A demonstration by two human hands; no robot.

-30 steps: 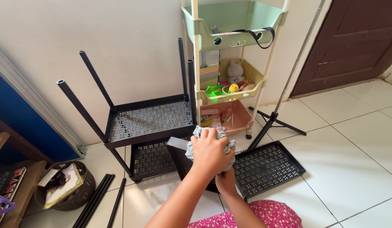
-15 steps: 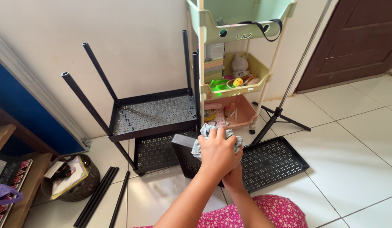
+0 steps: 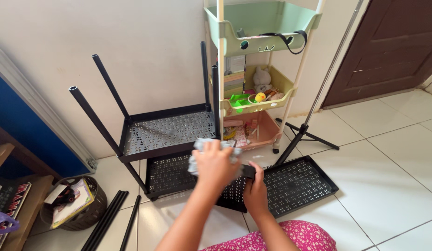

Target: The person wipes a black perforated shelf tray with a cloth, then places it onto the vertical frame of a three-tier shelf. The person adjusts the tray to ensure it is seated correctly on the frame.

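Observation:
My left hand (image 3: 215, 166) is closed on a crumpled grey cloth (image 3: 196, 155) and presses it onto a black perforated shelf tray (image 3: 232, 197). That tray is tipped up off the tiled floor. My right hand (image 3: 255, 191) grips its upper edge from the right, thumb over the rim. A second black tray (image 3: 302, 182) lies flat on the floor just right of my hands. Behind them stands a partly built black rack (image 3: 167, 132) with several upright poles and a lower tray (image 3: 167, 174).
A pastel rolling cart (image 3: 260, 97) full of small items stands against the wall. A black tripod stand (image 3: 302, 130) leans beside it, near a brown door (image 3: 388, 46). Loose black poles (image 3: 106, 221) and a round basket (image 3: 76, 207) lie at the left.
My left hand has slid the cloth leftwards along the held tray. The tray now tilts lower, and my right hand has shifted its grip to the top edge.

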